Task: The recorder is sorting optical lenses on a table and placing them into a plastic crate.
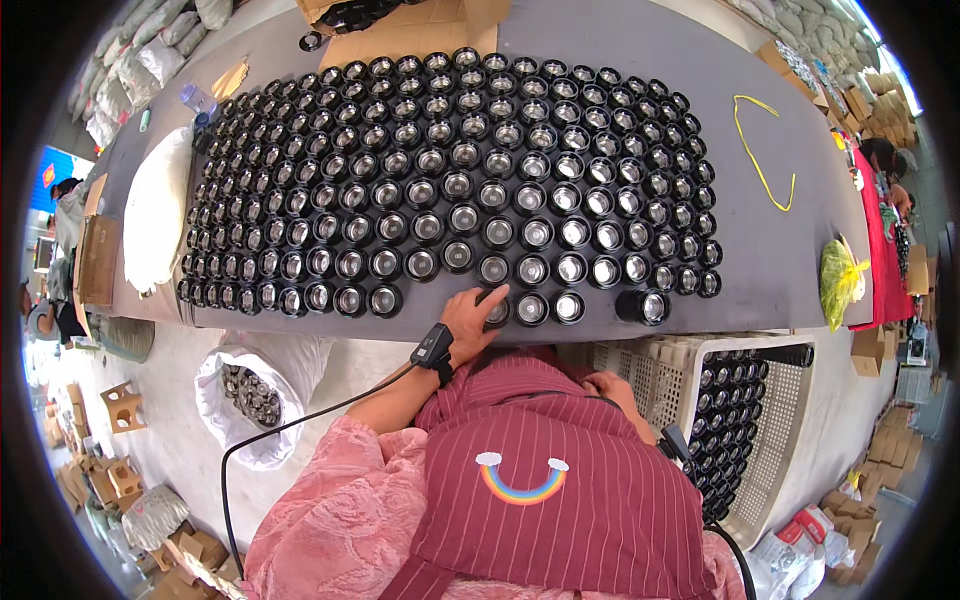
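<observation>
The black cup (497,313) stood upright in the front row, near the edge of the grey table (765,265), just left of 2 more like it. It was probably light for its size and stiff all round, its silver inside looking like metal; the smooth, dark outer wall might have slipped a little under dry fingers. It seemed unlikely to break, though a scuff or dent was possible. The best hold looked to be low on the outer wall, with thumb and fingers on opposite sides (the shiny inside was better left untouched).

The left hand (470,320) was partly open, its fingers curved against the cup's left side and rim; I could not tell whether they gripped it or only rested there. The right hand (608,387) was below the table edge, near the pale crate (655,395), and its opening and any hold could not be made out.
</observation>
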`<state>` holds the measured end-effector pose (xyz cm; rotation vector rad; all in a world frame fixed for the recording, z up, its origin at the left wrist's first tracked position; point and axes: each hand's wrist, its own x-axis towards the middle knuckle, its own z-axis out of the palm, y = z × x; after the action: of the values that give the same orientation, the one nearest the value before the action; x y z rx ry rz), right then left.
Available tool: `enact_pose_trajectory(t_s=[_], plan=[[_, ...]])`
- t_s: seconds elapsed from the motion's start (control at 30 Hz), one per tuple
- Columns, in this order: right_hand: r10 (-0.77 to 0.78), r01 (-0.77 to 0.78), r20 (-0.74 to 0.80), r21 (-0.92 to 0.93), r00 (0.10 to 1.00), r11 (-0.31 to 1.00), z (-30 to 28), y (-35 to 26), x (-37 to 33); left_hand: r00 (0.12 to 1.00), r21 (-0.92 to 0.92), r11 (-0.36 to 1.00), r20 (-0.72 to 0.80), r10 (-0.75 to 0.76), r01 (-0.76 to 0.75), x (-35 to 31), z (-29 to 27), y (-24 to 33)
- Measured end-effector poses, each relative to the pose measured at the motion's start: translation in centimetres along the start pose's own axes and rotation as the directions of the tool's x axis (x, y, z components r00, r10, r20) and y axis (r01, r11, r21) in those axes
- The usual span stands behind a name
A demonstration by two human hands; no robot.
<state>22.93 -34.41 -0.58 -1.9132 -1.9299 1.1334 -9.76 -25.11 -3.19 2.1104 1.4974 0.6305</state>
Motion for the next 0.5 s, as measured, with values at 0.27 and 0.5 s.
enact_pose_trajectory(t_s=[0.27, 0.5], plan=[[-0.026, 0.025, -0.023, -0.031, 0.999, 0.999, -0.6, 1.5, -0.9, 0.994, -0.123, 0.991, -0.099, 0.037, -0.049, 1.5, -2.8, 3.4], [-0.087, 0.086, -0.003, -0.028, 0.996, 0.996, -1.9, -0.1, 1.3, 0.989, -0.071, 0.987, -0.016, 0.145, -0.146, 3.6, 2.2, 4.9]])
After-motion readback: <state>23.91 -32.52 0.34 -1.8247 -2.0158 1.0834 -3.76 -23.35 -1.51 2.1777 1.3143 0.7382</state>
